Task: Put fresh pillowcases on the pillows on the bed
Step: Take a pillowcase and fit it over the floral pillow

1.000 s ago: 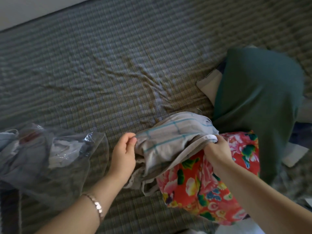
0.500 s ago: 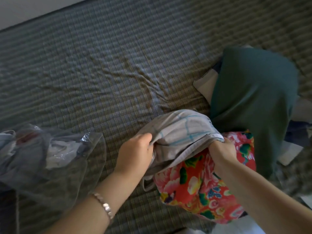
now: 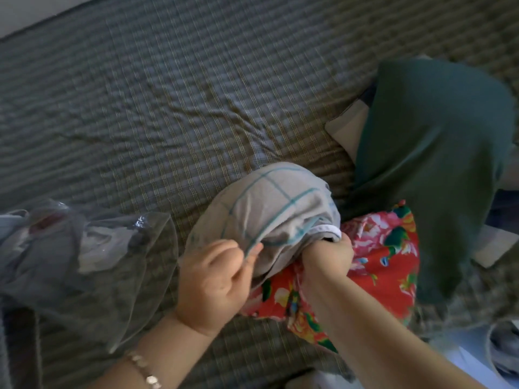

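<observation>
L hand point(image 3: 216, 279) fingers pinch the hem of the grey checked pillowcase point(image 3: 269, 209). R hand point(image 3: 328, 255) fingers are clamped on its white-edged opening, right against the floral pillow point(image 3: 382, 265). That pillow lies on the bed point(image 3: 168, 108) beside a green pillow point(image 3: 429, 153). I reckon the main risk is bunching: w/ so much cloth gathered up, a pillow corner may snag inside & the hem slip from the L pinch.

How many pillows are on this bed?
2. The red floral pillow lies nearest, partly inside the grey checked pillowcase gripped by the left hand and right hand. The green-covered pillow sits beyond it, to the right. More may be hidden.
</observation>
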A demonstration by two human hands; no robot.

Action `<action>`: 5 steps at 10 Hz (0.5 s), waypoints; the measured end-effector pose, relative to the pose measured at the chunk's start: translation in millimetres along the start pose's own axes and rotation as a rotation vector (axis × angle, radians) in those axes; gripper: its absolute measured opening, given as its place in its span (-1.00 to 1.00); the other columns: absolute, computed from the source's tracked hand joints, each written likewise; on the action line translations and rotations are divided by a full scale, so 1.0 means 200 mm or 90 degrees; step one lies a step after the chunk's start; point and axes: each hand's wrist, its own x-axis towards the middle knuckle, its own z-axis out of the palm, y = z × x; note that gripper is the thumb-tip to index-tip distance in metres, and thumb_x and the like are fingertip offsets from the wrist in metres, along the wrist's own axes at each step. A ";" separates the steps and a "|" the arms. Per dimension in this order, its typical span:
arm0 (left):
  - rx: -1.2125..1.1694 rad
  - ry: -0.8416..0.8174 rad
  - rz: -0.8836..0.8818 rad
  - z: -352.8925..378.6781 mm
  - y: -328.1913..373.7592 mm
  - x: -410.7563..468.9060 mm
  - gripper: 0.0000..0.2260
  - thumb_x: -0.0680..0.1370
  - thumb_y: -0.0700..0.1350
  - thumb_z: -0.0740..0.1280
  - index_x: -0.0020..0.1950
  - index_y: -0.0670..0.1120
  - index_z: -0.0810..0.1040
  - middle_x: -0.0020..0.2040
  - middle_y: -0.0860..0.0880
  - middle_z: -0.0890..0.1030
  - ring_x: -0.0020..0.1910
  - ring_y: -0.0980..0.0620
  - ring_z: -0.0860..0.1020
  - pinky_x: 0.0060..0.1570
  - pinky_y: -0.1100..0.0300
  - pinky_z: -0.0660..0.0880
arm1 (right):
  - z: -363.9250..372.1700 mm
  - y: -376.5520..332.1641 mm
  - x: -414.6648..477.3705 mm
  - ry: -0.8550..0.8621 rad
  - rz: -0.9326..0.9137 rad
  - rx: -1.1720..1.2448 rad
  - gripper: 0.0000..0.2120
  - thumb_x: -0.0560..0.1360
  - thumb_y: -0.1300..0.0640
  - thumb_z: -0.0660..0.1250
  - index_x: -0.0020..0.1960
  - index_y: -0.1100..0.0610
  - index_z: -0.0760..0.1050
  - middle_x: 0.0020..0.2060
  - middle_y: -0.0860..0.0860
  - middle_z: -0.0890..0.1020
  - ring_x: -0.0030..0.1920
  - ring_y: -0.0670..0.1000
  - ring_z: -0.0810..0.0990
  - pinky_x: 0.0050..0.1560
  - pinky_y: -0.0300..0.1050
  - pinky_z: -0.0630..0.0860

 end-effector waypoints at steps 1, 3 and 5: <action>0.051 0.091 -0.036 -0.04 -0.10 0.00 -0.50 0.60 -0.09 0.19 -0.52 -0.16 0.16 -0.55 -0.11 0.20 -0.48 0.01 0.18 -0.45 0.21 0.14 | 0.14 0.07 -0.06 -0.088 0.007 0.000 -0.68 0.44 0.38 0.28 0.19 0.27 0.41 -0.32 0.00 0.50 -0.43 -0.09 0.48 -0.47 -0.22 0.43; 0.146 -0.092 -0.328 0.16 -0.38 -0.08 -0.68 0.50 -0.23 0.32 -0.40 -0.12 0.27 -0.42 -0.19 0.44 -0.44 -0.18 0.45 -0.43 0.16 0.18 | 0.27 0.14 0.05 -0.180 -0.139 -0.260 -0.60 0.43 0.21 0.31 0.20 0.05 0.25 -0.07 -0.02 0.48 0.02 0.12 0.55 0.02 -0.10 0.46; 0.126 -0.076 -0.776 0.21 -0.65 -0.38 -0.55 0.44 -0.19 0.39 0.26 -0.29 0.34 0.30 -0.32 0.31 0.26 -0.31 0.35 0.25 -0.09 0.32 | 0.10 0.25 0.30 -0.360 -0.447 -0.752 0.02 0.23 -0.26 0.46 0.49 0.00 -0.01 0.34 0.00 0.39 0.32 0.05 0.35 0.27 -0.10 0.28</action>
